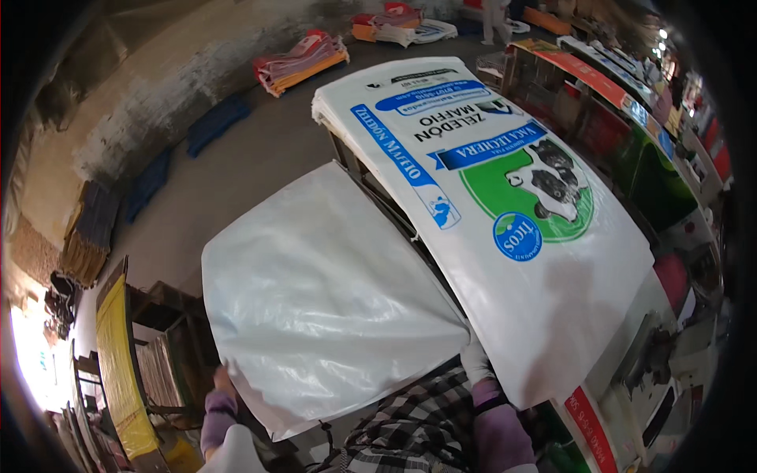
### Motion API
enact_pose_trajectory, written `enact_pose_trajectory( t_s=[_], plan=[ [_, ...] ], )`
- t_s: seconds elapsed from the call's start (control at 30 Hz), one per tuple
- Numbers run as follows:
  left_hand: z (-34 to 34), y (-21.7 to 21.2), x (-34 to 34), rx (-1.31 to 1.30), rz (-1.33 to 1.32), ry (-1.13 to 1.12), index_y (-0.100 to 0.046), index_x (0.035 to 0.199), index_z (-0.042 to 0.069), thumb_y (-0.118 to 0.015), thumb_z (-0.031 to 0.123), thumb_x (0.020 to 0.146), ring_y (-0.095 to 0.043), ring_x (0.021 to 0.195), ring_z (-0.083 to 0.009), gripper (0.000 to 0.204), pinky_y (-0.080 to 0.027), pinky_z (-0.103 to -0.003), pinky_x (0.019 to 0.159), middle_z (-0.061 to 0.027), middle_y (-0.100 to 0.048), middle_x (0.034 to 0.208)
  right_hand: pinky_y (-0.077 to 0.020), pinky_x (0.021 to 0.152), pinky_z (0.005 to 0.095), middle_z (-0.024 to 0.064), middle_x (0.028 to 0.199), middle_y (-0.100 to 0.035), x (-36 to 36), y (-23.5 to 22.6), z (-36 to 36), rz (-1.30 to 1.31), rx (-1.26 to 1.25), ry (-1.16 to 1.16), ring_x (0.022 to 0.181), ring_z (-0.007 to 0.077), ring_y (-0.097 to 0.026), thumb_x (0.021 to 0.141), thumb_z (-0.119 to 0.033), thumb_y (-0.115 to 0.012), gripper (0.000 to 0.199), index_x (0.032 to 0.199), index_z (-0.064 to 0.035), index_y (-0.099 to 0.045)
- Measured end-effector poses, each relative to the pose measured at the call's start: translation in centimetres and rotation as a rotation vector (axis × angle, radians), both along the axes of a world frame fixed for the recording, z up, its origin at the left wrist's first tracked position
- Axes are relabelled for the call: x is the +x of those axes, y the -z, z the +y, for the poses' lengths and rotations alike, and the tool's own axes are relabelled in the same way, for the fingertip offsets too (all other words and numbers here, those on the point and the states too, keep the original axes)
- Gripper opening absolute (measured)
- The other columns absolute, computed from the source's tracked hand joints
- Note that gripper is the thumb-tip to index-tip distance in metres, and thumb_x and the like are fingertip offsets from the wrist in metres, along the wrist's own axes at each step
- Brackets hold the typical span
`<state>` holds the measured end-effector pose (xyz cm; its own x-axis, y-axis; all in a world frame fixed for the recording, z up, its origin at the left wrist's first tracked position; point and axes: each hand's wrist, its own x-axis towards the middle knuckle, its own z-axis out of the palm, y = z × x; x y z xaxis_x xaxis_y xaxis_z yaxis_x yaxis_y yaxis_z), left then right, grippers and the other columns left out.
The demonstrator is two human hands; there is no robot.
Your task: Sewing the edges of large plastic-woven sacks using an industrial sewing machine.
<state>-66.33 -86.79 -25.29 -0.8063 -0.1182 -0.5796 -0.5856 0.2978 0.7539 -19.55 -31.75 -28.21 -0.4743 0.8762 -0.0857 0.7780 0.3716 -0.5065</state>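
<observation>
A blank white woven plastic sack (315, 292) spreads out in front of me, creased and shiny, with its near edge toward my body. My left hand (225, 380) pinches its left edge near the lower corner; the fingers are partly hidden by the sack. At its right near corner, my right hand (475, 363), in a white glove, grips the edge, and its fingertips are hard to make out. Just to the right lies a stack of printed white sacks (505, 299), its top one showing a cow on a green disc and blue bands.
The printed stack rests on a dark frame. At the left stands a rack with a yellow cover (126, 363). Red and orange sack piles (300, 63) and blue bundles (217, 126) lie on the floor by the wall. More stacks (583, 75) line the right; a person (497, 20) stands far back.
</observation>
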Motion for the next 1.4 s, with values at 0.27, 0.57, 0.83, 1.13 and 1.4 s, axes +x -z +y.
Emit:
enact_pose_trajectory(
  t_s=[0.27, 0.57, 0.83, 1.13, 1.4],
  plan=[
    [-2.9, -1.7, 13.6, -0.615, 0.051, 0.659, -0.069, 0.100, 0.000, -0.073, 0.025, 0.079, -0.065, 0.082, -0.0192, 0.033, -0.050, -0.034, 0.077, -0.0109, -0.070, 0.090, -0.0290, 0.108, 0.0509, 0.0306, 0.137, -0.039, 0.0, 1.0, -0.3, 0.222, 0.094, 0.210, 0.127, 0.0470, -0.036, 0.089, -0.022, -0.044, 0.049, 0.132, 0.0013, -0.045],
    [23.0, -7.2, 14.0, -0.506, 1.039, 1.207, -0.059, 0.113, 0.009, -0.065, -0.008, 0.063, -0.049, 0.112, -0.0356, 0.052, -0.039, -0.044, 0.099, -0.0131, -0.057, 0.117, -0.0303, 0.107, 0.0510, 0.0299, 0.132, -0.044, 4.0, -1.2, -3.1, 0.150, 0.153, 0.148, 0.123, 0.0457, -0.041, 0.091, -0.021, -0.041, 0.042, 0.126, 0.0012, -0.050],
    [55.5, -23.8, 44.4, 0.566, 1.498, 1.923, -0.064, 0.104, 0.008, -0.073, 0.012, 0.071, -0.058, 0.099, -0.0323, 0.034, -0.049, -0.040, 0.081, -0.0117, -0.061, 0.107, -0.0484, 0.076, 0.0440, 0.0204, 0.087, -0.061, 6.1, -12.2, -7.3, 0.232, -0.102, -0.211, 0.085, 0.0372, -0.061, 0.085, -0.014, -0.051, 0.019, 0.096, -0.0034, -0.062],
    [59.7, -23.0, 45.6, 0.378, 1.189, 2.279, -0.065, 0.072, -0.002, -0.064, 0.013, 0.078, -0.065, 0.059, -0.0264, 0.016, -0.051, -0.036, 0.055, -0.0128, -0.067, 0.067, -0.0517, 0.070, 0.0367, 0.0136, 0.083, -0.063, 19.0, -24.3, -9.9, 0.630, 0.304, 0.038, 0.077, 0.0294, -0.063, 0.083, -0.011, -0.063, 0.021, 0.102, -0.0034, -0.065],
    [60.2, -21.9, 43.6, 0.527, 0.124, 1.992, -0.067, 0.081, -0.008, -0.063, 0.004, 0.082, -0.063, 0.062, -0.0106, 0.013, -0.050, -0.021, 0.057, -0.0076, -0.066, 0.069, -0.0450, 0.078, 0.0421, 0.0138, 0.085, -0.060, 17.2, -29.0, -0.9, 0.625, 0.734, 0.417, 0.083, 0.0337, -0.057, 0.079, -0.023, -0.070, 0.030, 0.097, -0.0018, -0.060]
  ],
)
